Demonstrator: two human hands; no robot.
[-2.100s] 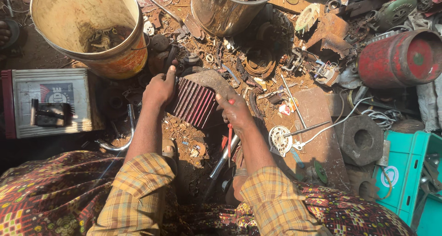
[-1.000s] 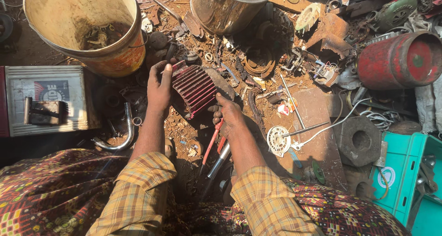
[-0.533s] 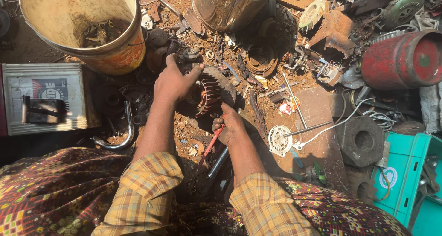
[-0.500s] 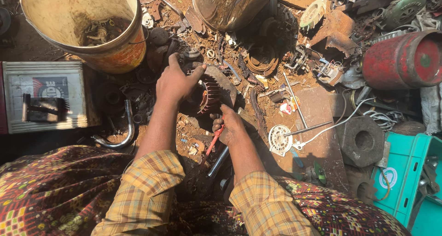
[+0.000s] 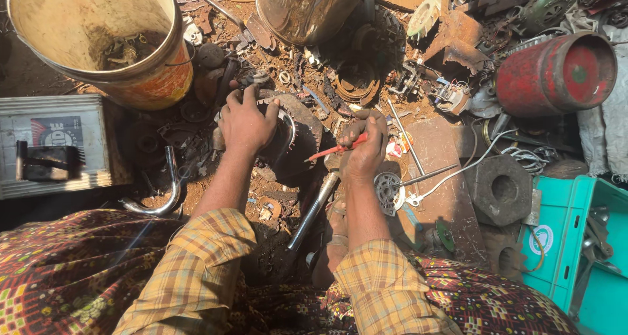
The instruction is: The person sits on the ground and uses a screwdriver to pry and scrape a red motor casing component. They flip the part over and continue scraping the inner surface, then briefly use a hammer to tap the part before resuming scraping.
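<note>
Upper left of the frame: a yellow bucket (image 5: 98,41) stands upright on the ground (image 5: 445,152), with scrap bits in its bottom. Below it, at the left edge, lies a grey battery (image 5: 55,145) with a dark clamp on its top. Lower left of centre: a bent chrome pipe (image 5: 163,191) curves beside the battery.

Centre left: the left hand (image 5: 245,122) lies spread over a round dark motor part (image 5: 291,142), fingers curled about its upper rim; this grip is a wide, half-open clasp, touching the part and pressing it down. The motor part rests on the rusty ground at mid-frame, between the two hands, its toothed edge facing right.

Top centre: a steel can (image 5: 304,11) stands upright, filled with small metal pieces.

Centre: the right hand (image 5: 363,145) is closed tight around a red screwdriver (image 5: 337,150), whose tip points left and reaches the right edge of the motor part. Below this hand a steel rod (image 5: 314,207) slants down toward the person's lap.

Right of centre: a small slotted disc (image 5: 388,191) lies just beside the right wrist, with a white wire (image 5: 458,171) running off to the right. A square block (image 5: 500,190) with a round hole sits near it.

Upper right: a red cylinder (image 5: 556,73) lies on its side. Lower right corner: a teal crate (image 5: 569,243).
</note>
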